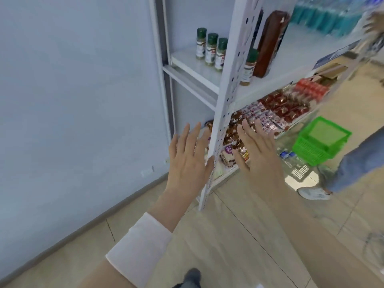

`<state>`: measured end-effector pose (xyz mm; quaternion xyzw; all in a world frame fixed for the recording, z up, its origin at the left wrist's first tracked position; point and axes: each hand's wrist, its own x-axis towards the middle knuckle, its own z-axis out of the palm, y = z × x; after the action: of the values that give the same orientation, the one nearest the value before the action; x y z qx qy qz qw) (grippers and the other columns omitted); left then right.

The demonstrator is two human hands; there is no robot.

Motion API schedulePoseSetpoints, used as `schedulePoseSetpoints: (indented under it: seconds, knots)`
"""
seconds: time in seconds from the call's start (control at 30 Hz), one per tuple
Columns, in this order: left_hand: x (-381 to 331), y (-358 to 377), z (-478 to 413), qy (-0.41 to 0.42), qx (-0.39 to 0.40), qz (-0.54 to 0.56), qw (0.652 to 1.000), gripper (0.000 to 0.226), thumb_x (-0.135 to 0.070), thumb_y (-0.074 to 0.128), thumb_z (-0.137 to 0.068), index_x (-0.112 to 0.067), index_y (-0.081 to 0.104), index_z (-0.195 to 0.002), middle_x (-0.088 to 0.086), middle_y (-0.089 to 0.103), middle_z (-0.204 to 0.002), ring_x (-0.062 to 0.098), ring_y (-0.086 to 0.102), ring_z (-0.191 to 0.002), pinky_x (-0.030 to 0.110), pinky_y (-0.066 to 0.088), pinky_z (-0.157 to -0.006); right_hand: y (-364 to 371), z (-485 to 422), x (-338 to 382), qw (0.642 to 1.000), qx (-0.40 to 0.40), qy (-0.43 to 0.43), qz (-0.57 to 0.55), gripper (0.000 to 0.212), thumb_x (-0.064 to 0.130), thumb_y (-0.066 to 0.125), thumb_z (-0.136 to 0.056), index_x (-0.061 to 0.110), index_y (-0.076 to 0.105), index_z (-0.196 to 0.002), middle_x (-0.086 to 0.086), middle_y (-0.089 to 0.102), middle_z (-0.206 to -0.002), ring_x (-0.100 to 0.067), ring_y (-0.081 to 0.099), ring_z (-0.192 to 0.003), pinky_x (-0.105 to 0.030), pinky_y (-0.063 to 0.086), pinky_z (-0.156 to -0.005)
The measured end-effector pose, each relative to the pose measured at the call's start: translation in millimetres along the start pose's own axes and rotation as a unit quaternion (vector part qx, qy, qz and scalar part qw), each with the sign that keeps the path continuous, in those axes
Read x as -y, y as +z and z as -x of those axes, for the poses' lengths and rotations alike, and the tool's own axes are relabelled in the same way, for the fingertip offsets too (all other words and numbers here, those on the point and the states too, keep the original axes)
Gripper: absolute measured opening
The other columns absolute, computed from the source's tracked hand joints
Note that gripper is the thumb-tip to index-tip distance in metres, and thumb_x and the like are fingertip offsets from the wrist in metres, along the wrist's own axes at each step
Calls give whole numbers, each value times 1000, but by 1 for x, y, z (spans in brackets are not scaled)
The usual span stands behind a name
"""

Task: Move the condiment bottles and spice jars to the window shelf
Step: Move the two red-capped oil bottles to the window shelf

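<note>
Three green-capped spice jars (212,49) stand in a row on the white shelf (187,59) beside the frosted window. A fourth green-capped jar (249,67) and a tall dark red condiment bottle (270,43) stand on the shelf board to the right of the perforated white upright (228,84). My left hand (189,156) and my right hand (257,150) are both raised with straight, spread fingers, one on each side of the upright, well below the jars. Neither hand holds anything.
Packaged snacks (280,113) fill the lower shelf. A green shopping basket (322,140) sits on the floor at right, beside another person's jeans leg and white shoe (313,193). Water bottle packs (324,15) are stacked at the top right. The frosted window wall (79,100) fills the left.
</note>
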<state>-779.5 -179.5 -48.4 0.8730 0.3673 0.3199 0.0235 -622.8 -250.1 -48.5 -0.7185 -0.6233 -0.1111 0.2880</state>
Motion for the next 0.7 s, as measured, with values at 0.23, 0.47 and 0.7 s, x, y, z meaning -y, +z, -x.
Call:
schedulePoseSetpoints:
  seconds: [0.23,0.47,0.7]
  knots:
    - [-45,67,-72,58,9,22,998,56,-23,69,-79,-7,50,-129,15,48,-138,36,40,-131,56,32,-106,-7,-36,-91,997,-57,57,9,52,19,59,-91,4,43,-137,-13,41,-145,-34,25,-139,-56,15,-114]
    - [-107,133,-159,11,-13,62,998,57,-24,62,-85,-4,43,-134,17,43,-141,34,37,-133,52,32,-108,-24,-88,-208,995,-59,66,-41,50,25,52,-93,8,39,-139,-10,37,-147,-30,20,-141,-57,17,-114]
    - [-163,158,-245,-133,-98,128,978,67,-28,59,-88,-9,26,-143,11,34,-147,21,31,-136,23,23,-109,-52,-139,-293,991,-34,21,-129,54,39,38,-93,15,34,-141,-1,33,-147,-18,16,-141,-40,9,-116]
